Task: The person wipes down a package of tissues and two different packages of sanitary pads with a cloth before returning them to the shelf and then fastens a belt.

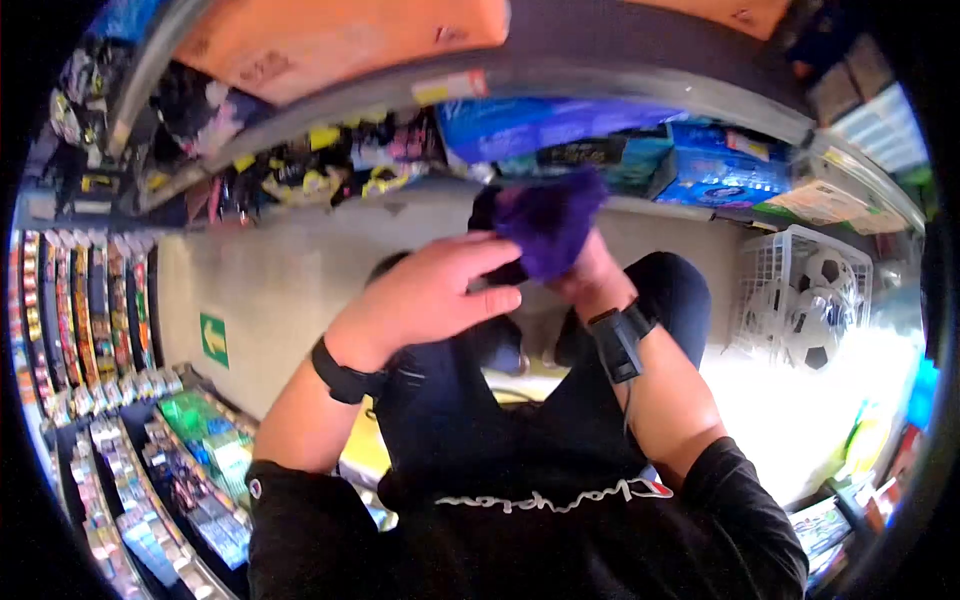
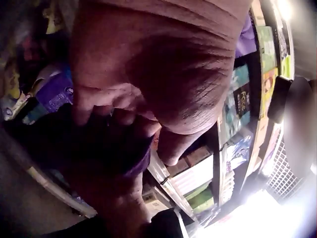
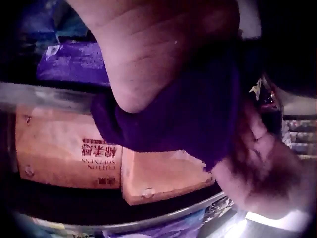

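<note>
A purple cloth (image 1: 552, 225), dark along its left side, hangs between both hands above the person's knees. The right hand (image 1: 590, 275) grips it from the right, its fingers mostly hidden by the fabric. From the left comes the left hand (image 1: 430, 295), fingers at the cloth's dark edge and thumb held apart. In the left wrist view, this hand's (image 2: 153, 64) fingers curl onto the dark cloth (image 2: 79, 144). The right wrist view shows the cloth (image 3: 183, 109) bunched below the right palm (image 3: 153, 44), with the left hand (image 3: 262, 168) at its far edge.
Shelves with purple and blue packs (image 1: 725, 172) and orange packs (image 1: 350, 45) stand in front. A white wire basket (image 1: 790, 245) holding footballs (image 1: 812, 325) is at the right. Racks of small goods (image 1: 85, 320) stand at the left; a green arrow sign (image 1: 214, 339) marks the floor.
</note>
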